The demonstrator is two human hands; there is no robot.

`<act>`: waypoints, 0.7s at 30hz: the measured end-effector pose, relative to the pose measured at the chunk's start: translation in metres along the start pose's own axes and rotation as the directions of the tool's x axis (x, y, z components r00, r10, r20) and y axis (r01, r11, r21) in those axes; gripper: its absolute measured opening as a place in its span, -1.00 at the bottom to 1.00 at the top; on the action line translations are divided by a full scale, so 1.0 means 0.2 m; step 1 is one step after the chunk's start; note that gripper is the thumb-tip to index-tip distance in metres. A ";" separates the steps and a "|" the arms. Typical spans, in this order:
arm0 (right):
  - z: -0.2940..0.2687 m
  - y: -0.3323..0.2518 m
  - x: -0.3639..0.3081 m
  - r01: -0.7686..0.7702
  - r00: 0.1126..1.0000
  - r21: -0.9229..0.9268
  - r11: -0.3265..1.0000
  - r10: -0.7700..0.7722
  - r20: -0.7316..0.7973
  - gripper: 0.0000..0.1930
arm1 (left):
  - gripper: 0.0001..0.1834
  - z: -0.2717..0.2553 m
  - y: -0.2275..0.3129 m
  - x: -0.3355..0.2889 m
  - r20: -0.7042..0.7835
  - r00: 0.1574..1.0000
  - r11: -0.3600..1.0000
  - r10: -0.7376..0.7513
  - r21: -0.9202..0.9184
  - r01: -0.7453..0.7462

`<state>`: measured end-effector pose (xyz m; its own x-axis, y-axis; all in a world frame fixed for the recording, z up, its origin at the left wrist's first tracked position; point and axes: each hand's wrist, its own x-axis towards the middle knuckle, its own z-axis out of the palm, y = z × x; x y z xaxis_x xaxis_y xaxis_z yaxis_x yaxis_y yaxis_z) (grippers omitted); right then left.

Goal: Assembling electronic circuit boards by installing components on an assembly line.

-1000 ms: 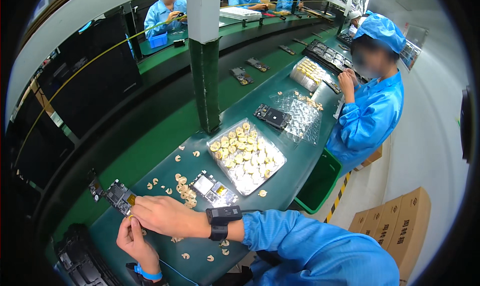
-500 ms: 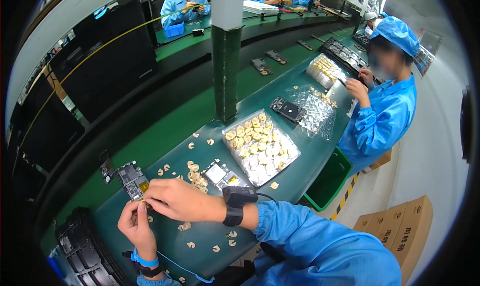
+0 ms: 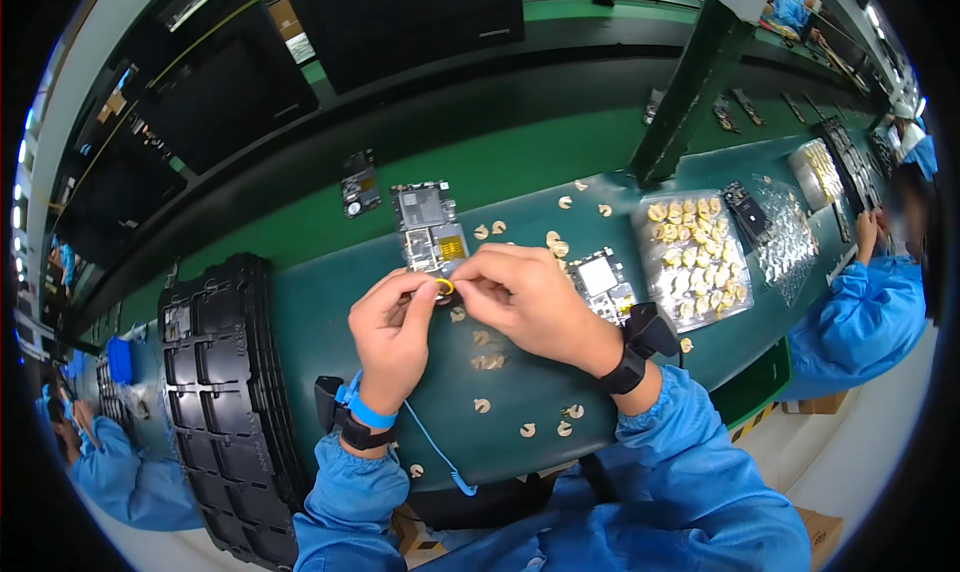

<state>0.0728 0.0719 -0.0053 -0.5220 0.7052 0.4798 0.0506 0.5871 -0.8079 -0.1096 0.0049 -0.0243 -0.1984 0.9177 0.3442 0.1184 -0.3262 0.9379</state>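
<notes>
My left hand [image 3: 392,322] pinches a small round part with a yellow rim [image 3: 444,287] between thumb and forefinger. The fingertips of my right hand [image 3: 525,297] are closed at the part's other edge, and what they grip is mostly hidden. Just beyond both hands lies a circuit board [image 3: 428,222] with a grey shield and a gold patch. Another board [image 3: 600,275] with a white square is beside my right wrist. Pale notched discs [image 3: 482,405] are scattered on the green table around my hands.
A clear tray [image 3: 742,307] of yellow-rimmed round parts stands to the right. Stacked black trays [image 3: 225,392] rise at the left. A green post [image 3: 690,102] stands beyond the table's far edge. A co-worker's sleeve [image 3: 860,307] is at the right, above a green bin [image 3: 750,387].
The view has swung left, bringing the black trays into fuller sight. My hands stay together at the yellow-rimmed part, with the right hand now beside the left and less across the board.
</notes>
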 end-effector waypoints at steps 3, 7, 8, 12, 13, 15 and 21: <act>0.03 -0.02 0.00 -0.026 1.000 0.039 0.999 0.026 0.009 -0.92 | -0.91 -0.01 -0.01 -0.01 -0.017 1.000 1.000 -0.011 -0.020 0.010; 0.06 -0.02 -0.01 -0.062 0.998 0.060 0.996 0.064 -0.026 -0.91 | -0.90 0.00 -0.01 -0.01 -0.054 0.998 0.999 -0.016 -0.029 0.014; 0.06 -0.02 -0.01 -0.064 0.998 0.059 0.996 0.065 -0.026 -0.91 | -0.90 0.00 -0.01 -0.02 -0.054 0.998 0.999 -0.017 -0.030 0.015; 0.07 0.00 0.00 -0.082 0.994 0.097 0.992 0.089 -0.064 -0.91 | -0.88 0.00 0.01 -0.02 -0.009 1.000 1.000 0.000 0.019 0.000; 0.07 0.00 0.00 -0.079 0.994 0.094 0.992 0.086 -0.072 -0.91 | -0.87 0.00 0.01 -0.02 -0.004 1.000 1.000 -0.003 -0.001 0.003; 0.08 0.00 0.00 -0.075 0.995 0.079 0.994 0.081 -0.066 -0.92 | -0.87 -0.01 0.00 -0.02 0.001 1.000 1.000 0.008 0.022 -0.008; 0.03 -0.06 0.00 -0.067 0.992 0.032 0.997 0.070 -0.101 -0.92 | -0.83 -0.04 -0.01 0.00 -0.044 0.999 0.991 -0.023 -0.135 0.016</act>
<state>0.0664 0.0619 0.0028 -0.4282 0.7810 0.4546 0.0581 0.5258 -0.8486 -0.1172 0.0039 -0.0252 -0.2436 0.9139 0.3246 -0.0175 -0.3387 0.9407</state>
